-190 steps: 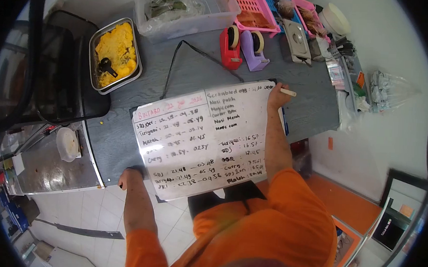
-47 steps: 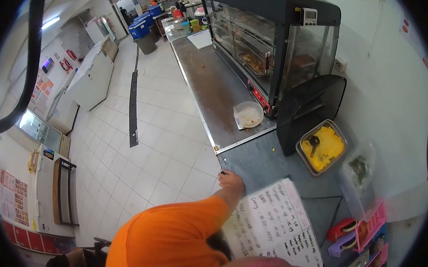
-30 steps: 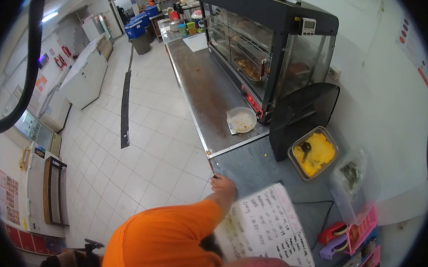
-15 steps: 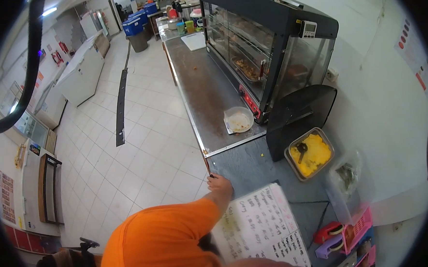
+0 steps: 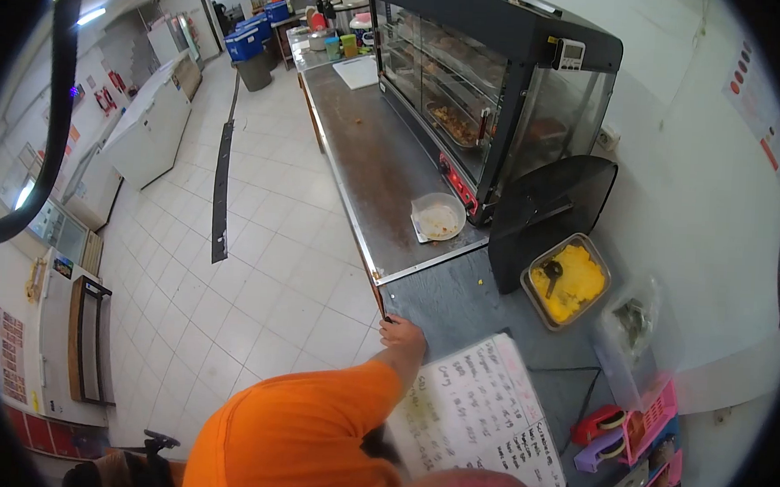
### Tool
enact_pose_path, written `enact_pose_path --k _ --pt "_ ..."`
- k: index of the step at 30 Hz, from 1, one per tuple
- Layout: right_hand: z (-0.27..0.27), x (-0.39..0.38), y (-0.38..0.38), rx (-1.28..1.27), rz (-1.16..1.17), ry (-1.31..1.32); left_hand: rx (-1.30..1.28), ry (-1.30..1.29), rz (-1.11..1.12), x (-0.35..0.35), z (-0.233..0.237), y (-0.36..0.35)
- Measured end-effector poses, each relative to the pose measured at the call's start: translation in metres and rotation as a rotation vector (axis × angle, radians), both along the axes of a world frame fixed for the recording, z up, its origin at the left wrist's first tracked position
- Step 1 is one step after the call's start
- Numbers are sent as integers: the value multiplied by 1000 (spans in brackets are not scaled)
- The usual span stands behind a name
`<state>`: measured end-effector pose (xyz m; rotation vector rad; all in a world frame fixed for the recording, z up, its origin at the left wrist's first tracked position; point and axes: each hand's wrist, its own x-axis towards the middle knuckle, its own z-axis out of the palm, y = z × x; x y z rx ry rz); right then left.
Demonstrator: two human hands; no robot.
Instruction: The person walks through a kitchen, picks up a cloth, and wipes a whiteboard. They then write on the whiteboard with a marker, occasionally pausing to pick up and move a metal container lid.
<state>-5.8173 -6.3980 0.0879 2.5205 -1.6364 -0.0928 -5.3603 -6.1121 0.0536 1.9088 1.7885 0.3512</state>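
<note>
My left hand (image 5: 402, 334), reaching out of an orange sleeve (image 5: 301, 424), rests at the left edge of the grey tabletop (image 5: 453, 308). Its fingers are curled at the corner by the metal-edged counter, around a small dark thing (image 5: 389, 320) too small to name. Just below that hand lies a whiteboard (image 5: 487, 416) with handwritten lists in black and a pink strip at its top. My right hand does not show. A blurred rounded shape at the bottom edge covers the lower part of the board.
A glass food warmer (image 5: 477, 89) with trays of food stands on the steel counter (image 5: 351, 153), near a round plastic container (image 5: 438, 217). To the right are a tub of yellow food (image 5: 568, 281) with a dark scoop, a tape dispenser (image 5: 598, 424) and a pink basket (image 5: 652, 419). Tiled floor lies left.
The view has shifted very slightly, so the warmer and the tub sit a little further right. My left hand stays at the same table corner.
</note>
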Motion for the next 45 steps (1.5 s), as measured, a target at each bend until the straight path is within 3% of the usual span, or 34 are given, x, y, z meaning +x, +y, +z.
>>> enact_pose_path --k 31,39,40,45 --pt "-3 -16 8 -6 98 37 -25 -33 -1 -1 8 0" --pt "-13 -50 9 -93 297 22 -57 -12 -16 -2 11 0" --pt "-9 -48 9 22 203 276 -56 -11 -15 -1 11 1" --pt "6 -32 13 20 137 171 -123 -46 -19 0 3 4"
